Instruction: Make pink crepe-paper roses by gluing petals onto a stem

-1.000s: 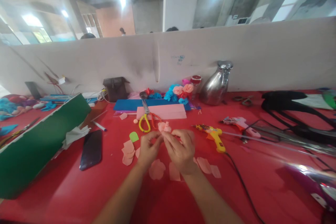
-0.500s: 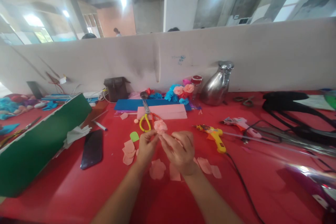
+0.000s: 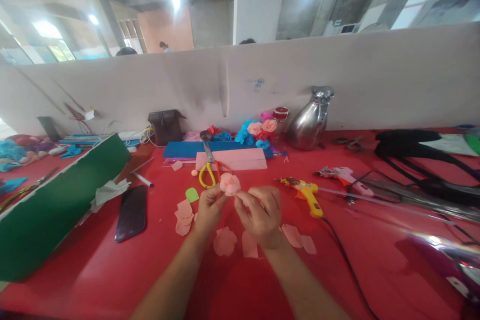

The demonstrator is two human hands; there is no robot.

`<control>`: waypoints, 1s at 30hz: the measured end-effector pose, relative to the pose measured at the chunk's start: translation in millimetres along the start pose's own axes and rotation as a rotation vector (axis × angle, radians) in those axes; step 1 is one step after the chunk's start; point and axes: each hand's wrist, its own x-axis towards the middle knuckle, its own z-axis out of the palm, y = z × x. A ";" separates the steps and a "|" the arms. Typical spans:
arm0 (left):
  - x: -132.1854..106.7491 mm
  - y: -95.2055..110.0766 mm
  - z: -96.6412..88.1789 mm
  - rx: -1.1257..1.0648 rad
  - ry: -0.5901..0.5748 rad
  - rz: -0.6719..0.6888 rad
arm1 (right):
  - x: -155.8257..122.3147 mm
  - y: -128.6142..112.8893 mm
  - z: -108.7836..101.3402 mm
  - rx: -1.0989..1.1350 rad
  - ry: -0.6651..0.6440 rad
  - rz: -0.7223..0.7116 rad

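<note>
A pink paper flower (image 3: 230, 184) is held up over the red table between my two hands. My left hand (image 3: 210, 206) pinches it at its lower left. With thumb and forefinger closed, my right hand (image 3: 260, 212) grips its lower right edge. Just behind the flower lie scissors (image 3: 207, 175) with yellow and red handles. Cut pink paper petals (image 3: 225, 241) lie below my hands, and a small stack of petals (image 3: 183, 217) sits left of them beside a green rounded piece (image 3: 192, 195).
To the right rest a yellow glue gun (image 3: 305, 195) and a pink glue gun (image 3: 347, 180). A phone (image 3: 131, 212) and a green board (image 3: 67, 205) are at left. A steel jug (image 3: 309, 120), finished paper flowers (image 3: 258, 132) and folded pink paper (image 3: 240, 160) stand or lie toward the wall.
The pink flower has shifted slightly right and tilted, its open face showing more. My right hand has moved a little to the right; the left stays nearly in place.
</note>
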 end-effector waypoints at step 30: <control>8.8 -10.2 -7.7 0.189 0.034 0.275 | 15.3 -6.1 1.0 0.787 -0.182 0.794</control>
